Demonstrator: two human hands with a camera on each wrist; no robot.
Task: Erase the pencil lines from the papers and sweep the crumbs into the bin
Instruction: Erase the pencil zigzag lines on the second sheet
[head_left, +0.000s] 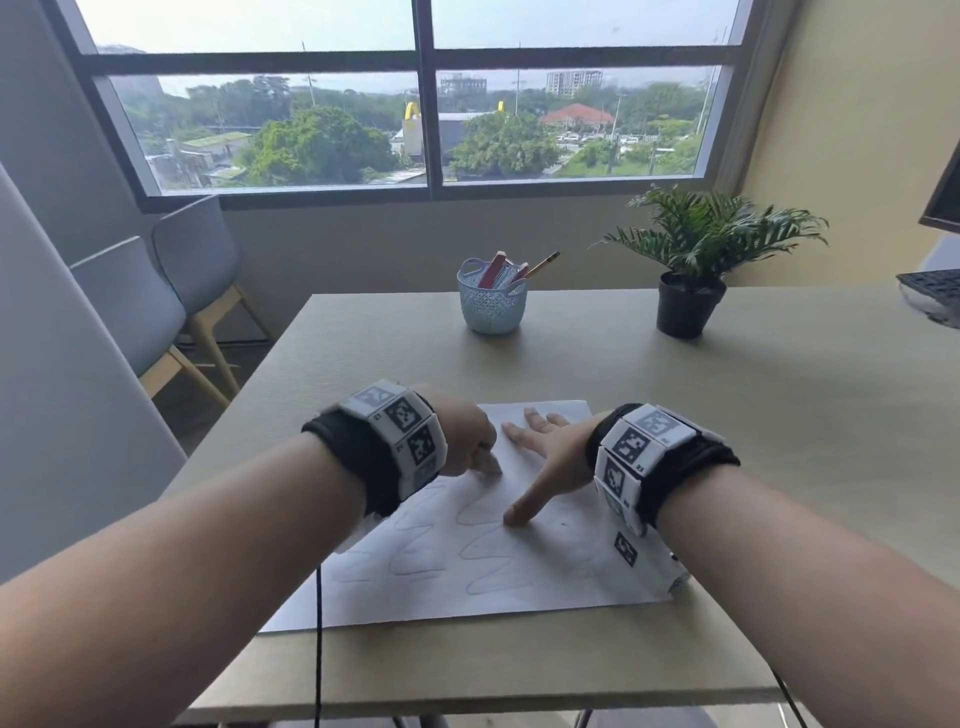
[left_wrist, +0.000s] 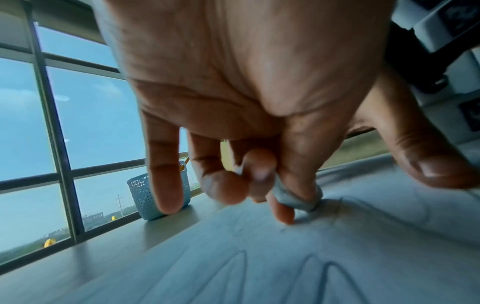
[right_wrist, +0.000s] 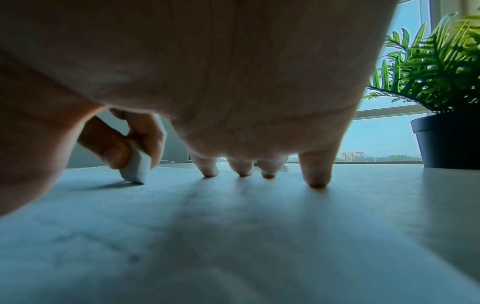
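On the near part of the table lies a white paper marked with wavy pencil lines across its near half. The left hand hangs over the paper's left side with its fingers curled, pinching a small pale eraser between thumb and fingertips; the eraser's lower end touches the sheet. The right hand lies flat on the paper just right of it, fingers spread and straight, fingertips pressing the sheet down, the thumb stretched out toward the near side. The two hands are near each other but apart.

At the far side of the table stands a light blue basket holding a pencil and other small items; whether it is the bin cannot be told. To its right stands a potted plant. Grey chairs stand to the left, under the window.
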